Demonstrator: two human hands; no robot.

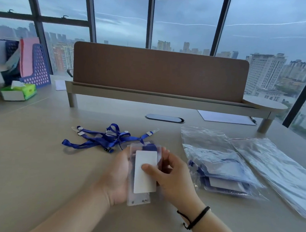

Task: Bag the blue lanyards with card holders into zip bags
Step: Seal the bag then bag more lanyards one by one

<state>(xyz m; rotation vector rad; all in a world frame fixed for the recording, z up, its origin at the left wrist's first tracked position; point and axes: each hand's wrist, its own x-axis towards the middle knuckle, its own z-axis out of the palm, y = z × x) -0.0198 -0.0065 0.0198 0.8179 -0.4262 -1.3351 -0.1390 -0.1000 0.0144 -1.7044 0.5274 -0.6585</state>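
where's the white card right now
In the head view the white card is low centre, on the clear card holder held between both hands, right thumb on it, near the blue lanyards.

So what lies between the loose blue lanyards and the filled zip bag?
In the head view, the clear card holder, gripped by both hands, left and right, sits between the lanyards and filled bag.

Beige desk with brown divider screen; floor-to-ceiling windows behind show grey overcast city skyline; dim daylight.

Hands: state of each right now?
Left hand: holds the clear card holder from behind.
Right hand: grips the same holder, thumb pressing the white card.
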